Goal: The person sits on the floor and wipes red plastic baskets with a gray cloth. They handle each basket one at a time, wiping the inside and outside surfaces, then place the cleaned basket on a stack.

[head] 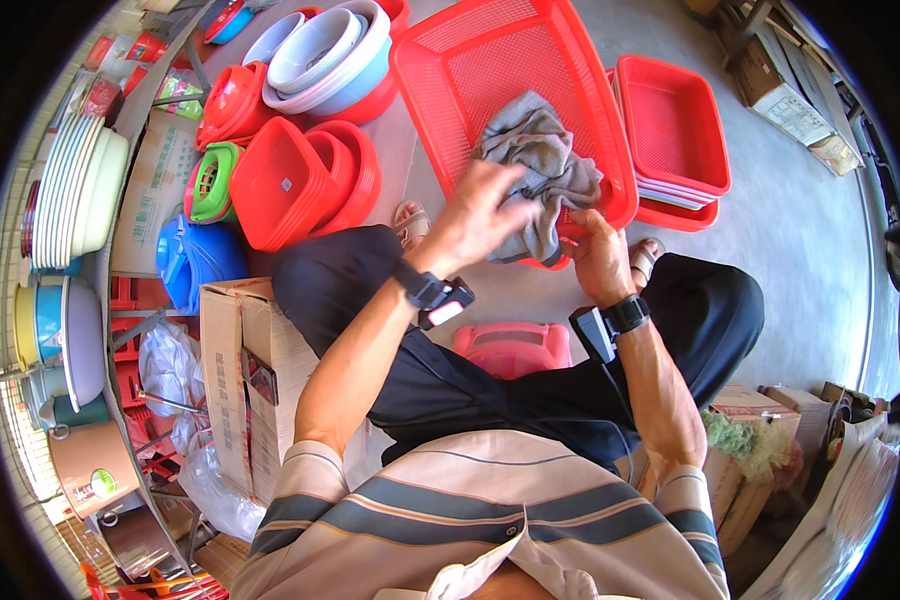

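Observation:
A large red plastic mesh basket (525, 75) stands tilted in front of me, its near rim by my hands. A crumpled grey cloth (532, 142) lies over its inner side and near rim. My left hand (487, 206) is blurred, fingers spread, over the cloth's left part; whether it grips the cloth is unclear. My right hand (600, 251) is closed on the basket's near right rim, beside the cloth's lower edge. Each wrist wears a black strap with a small device.
Stacked red trays (675, 127) stand right of the basket. To the left are red square basins (277, 184), white and blue round basins (319, 52), a blue bucket (195, 259) and a cardboard box (232, 390) with a phone. A pink plastic stool (514, 349) sits between my legs.

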Tool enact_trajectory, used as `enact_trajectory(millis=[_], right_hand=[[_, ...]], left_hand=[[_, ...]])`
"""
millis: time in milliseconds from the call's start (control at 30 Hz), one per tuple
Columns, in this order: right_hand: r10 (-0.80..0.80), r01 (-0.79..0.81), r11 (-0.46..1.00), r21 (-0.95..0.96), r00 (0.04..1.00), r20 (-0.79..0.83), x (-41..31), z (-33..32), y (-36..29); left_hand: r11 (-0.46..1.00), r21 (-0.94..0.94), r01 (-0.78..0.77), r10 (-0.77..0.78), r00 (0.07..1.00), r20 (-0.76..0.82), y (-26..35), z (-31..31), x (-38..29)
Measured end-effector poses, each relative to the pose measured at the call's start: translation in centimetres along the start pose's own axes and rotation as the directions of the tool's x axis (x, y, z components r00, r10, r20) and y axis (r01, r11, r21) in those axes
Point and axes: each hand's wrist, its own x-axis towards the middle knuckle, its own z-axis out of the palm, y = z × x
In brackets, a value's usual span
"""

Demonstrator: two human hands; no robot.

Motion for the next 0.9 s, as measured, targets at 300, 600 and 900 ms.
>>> enact_trajectory(millis=[300,600,900], right_hand=[[-0.081,0.078,0.99,-0.121,0.997,-0.016,-0.5,0.0,0.4],[-0.037,0.036,0.999,0.017,0.999,0.032,-0.6,0.3,-0.6],[-0.012,0.017,0.997,-0.08,0.998,0.066,-1.4,1.2,-0.5]], left_hand=[[0.93,-0.124,0.346,-0.349,0.937,0.0,0.6,3.9,1.0],[0.184,-0.897,0.402,-0.561,0.792,0.24,1.2,-1.1,3.2],[0.936,0.325,0.137,-0.103,0.987,-0.121,2.1,-0.5,3.5]])
